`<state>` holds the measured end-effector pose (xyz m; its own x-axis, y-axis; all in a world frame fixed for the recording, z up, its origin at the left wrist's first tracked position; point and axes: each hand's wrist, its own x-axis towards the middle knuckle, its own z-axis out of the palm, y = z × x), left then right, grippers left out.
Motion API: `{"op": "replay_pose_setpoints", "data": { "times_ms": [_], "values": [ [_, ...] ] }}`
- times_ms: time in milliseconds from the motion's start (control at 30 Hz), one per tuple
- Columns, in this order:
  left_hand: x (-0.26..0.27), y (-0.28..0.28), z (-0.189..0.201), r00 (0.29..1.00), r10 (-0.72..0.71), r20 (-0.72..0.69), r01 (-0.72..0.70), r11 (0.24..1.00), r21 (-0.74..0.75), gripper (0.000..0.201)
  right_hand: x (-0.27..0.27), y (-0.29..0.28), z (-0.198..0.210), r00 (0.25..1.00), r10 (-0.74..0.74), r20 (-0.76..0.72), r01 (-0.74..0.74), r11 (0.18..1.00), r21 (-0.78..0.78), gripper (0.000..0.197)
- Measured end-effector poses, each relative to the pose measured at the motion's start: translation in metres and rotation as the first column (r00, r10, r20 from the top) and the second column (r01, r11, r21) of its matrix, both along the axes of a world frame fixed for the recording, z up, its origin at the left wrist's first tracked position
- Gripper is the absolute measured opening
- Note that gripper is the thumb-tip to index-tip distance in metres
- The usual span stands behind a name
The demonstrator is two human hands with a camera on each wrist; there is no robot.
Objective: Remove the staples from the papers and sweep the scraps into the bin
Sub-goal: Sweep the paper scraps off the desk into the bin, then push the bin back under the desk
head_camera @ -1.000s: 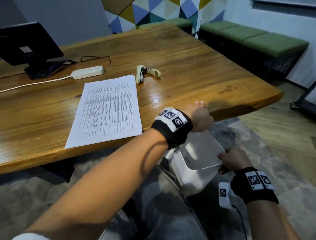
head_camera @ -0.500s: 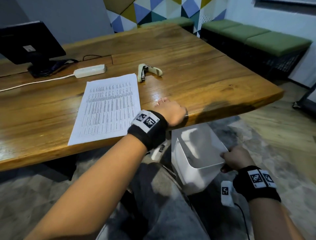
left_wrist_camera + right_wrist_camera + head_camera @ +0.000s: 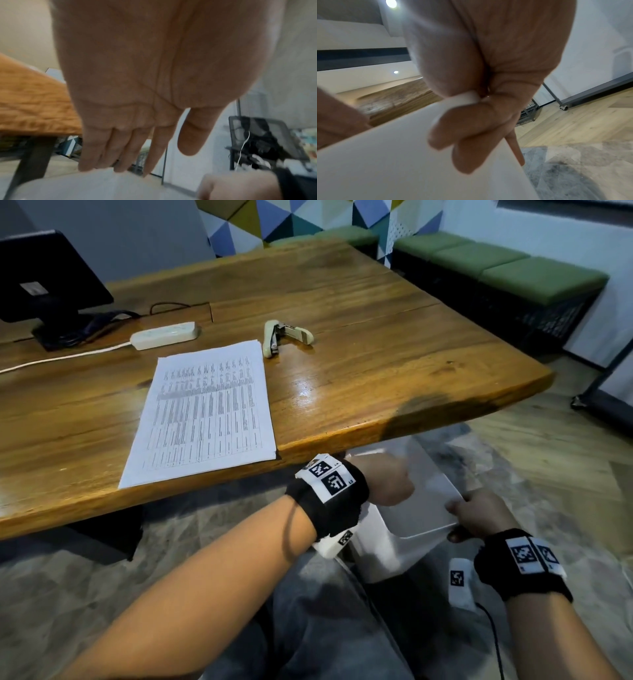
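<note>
A white bin [image 3: 387,546] hangs just below the wooden table's near edge [image 3: 342,436], tilted toward me. My right hand [image 3: 476,518] grips its right rim, fingers curled over the edge [image 3: 471,135]. My left hand [image 3: 390,484] hovers over the bin's mouth with straight fingers [image 3: 120,148], holding nothing. A stack of printed papers [image 3: 205,412] lies flat on the table. A cream staple remover [image 3: 281,337] lies beyond the papers. No scraps are visible on the table.
A white power strip [image 3: 164,335] with its cable and a dark monitor [image 3: 44,278] sit at the back left. Green benches [image 3: 513,268] line the right wall. My lap lies below the bin.
My left hand swept left along the table's near edge, then dropped off it to over the bin's mouth. My right hand kept holding the bin's rim.
</note>
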<state>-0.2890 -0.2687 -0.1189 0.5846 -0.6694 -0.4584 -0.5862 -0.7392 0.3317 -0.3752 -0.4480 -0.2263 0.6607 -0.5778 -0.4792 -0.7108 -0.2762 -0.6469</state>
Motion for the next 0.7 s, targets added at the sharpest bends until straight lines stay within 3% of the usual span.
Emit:
{"op": "replay_pose_setpoints", "data": {
  "times_ms": [133, 200, 333, 400, 467, 600, 667, 700],
  "values": [
    [0.007, -0.012, -0.042, 0.992, 0.076, 0.097, -0.087, 0.989, 0.117, 0.043, -0.018, -0.021, -0.011, 0.999, -0.008, -0.049, 0.007, 1.0, -0.029, 0.021],
    [0.021, -0.02, -0.067, 0.971, 0.218, 0.103, -0.229, 0.966, 0.116, 0.048, -0.022, -0.028, -0.019, 0.998, -0.016, -0.059, 0.014, 0.999, -0.034, 0.023],
    [0.05, -0.028, -0.119, 0.946, 0.323, -0.001, -0.319, 0.936, 0.151, 0.082, -0.026, -0.035, -0.061, 0.991, -0.037, -0.132, 0.038, 0.999, 0.002, 0.021],
    [0.053, -0.034, -0.147, 0.93, 0.347, -0.125, -0.33, 0.934, 0.134, 0.059, -0.028, -0.033, -0.087, 0.987, -0.047, -0.153, 0.047, 0.999, -0.007, 0.021],
    [0.04, -0.026, -0.154, 0.887, 0.443, -0.128, -0.436, 0.896, 0.084, 0.043, -0.029, -0.03, -0.121, 0.976, -0.039, -0.215, 0.034, 0.999, -0.026, 0.02],
    [0.015, -0.013, -0.196, 0.814, 0.532, -0.234, -0.535, 0.843, 0.054, 0.048, -0.038, -0.048, -0.236, 0.935, 0.019, -0.354, -0.007, 0.999, 0.035, 0.043],
    [0.01, -0.02, -0.232, 0.731, 0.582, -0.356, -0.597, 0.798, 0.08, 0.056, -0.039, -0.031, -0.235, 0.921, -0.005, -0.391, 0.026, 0.999, 0.047, 0.051],
    [0.009, -0.024, -0.242, 0.699, 0.585, -0.411, -0.615, 0.785, 0.071, 0.06, -0.039, -0.023, -0.234, 0.906, 0.003, -0.423, 0.019, 0.999, 0.046, 0.044]
  ]
}}
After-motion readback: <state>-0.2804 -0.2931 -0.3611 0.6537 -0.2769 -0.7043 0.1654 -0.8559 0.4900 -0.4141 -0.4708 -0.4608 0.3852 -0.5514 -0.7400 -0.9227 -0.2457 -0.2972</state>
